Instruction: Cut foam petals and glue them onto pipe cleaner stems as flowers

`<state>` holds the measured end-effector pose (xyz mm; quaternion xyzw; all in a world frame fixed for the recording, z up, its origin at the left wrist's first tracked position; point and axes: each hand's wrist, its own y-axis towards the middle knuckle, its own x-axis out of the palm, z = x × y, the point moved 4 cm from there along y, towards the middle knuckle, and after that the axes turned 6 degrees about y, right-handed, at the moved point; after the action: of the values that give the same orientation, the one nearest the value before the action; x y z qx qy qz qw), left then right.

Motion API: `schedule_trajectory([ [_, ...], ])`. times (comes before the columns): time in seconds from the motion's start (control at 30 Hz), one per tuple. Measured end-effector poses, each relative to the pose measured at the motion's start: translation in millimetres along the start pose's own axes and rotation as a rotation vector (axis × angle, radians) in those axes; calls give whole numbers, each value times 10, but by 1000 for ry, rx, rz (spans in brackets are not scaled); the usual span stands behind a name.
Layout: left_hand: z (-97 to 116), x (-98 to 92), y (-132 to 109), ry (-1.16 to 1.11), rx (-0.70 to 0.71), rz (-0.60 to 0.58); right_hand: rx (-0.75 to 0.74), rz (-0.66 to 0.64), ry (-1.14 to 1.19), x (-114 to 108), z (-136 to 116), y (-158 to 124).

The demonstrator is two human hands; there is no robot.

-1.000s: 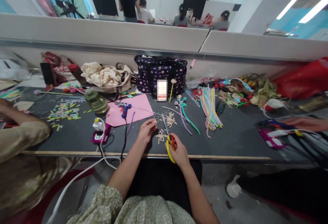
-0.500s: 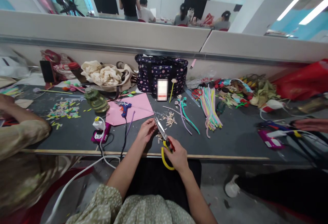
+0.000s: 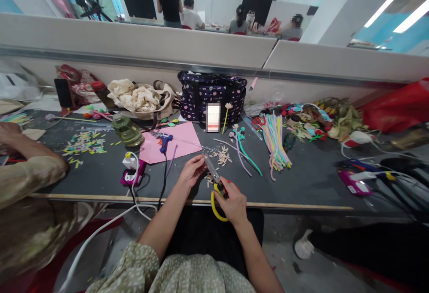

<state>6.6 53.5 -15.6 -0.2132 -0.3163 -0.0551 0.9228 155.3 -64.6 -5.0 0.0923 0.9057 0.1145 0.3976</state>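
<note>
My right hand (image 3: pixel 232 202) grips yellow-and-red-handled scissors (image 3: pixel 216 186) near the table's front edge. The blades point up and left toward my left hand (image 3: pixel 192 170) and look closed. The fingers of my left hand are pinched on a small piece right at the blade tips; I cannot make out what it is. Several pale cut pieces (image 3: pixel 221 155) lie scattered on the dark table (image 3: pixel 301 181) just beyond both hands.
A pink sheet (image 3: pixel 174 149) with a blue glue gun (image 3: pixel 164 141) lies left of my hands, with a purple plug block (image 3: pixel 131 174) and cords. Pastel pipe cleaners (image 3: pixel 275 143) and green stems (image 3: pixel 246 152) lie right. A dotted bag (image 3: pixel 211 97) stands behind. A co-worker's sleeve (image 3: pixel 31 179) is at left.
The scissors swung from pointing straight up the table to pointing left at my left hand's fingers, and the blades closed. The hand at the right edge has left the view.
</note>
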Motion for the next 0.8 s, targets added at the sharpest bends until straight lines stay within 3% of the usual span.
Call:
schedule_trajectory([
  [0.23,-22,-32,1,-105,-81,53,167,47,233,16,96,1],
  [0.53,21,9,-36,-80,-75,63,15,22,34,-18,-52,-17],
  [0.8,-8,-21,-37,20,27,88,-63,30,-77,8,-81,-20],
])
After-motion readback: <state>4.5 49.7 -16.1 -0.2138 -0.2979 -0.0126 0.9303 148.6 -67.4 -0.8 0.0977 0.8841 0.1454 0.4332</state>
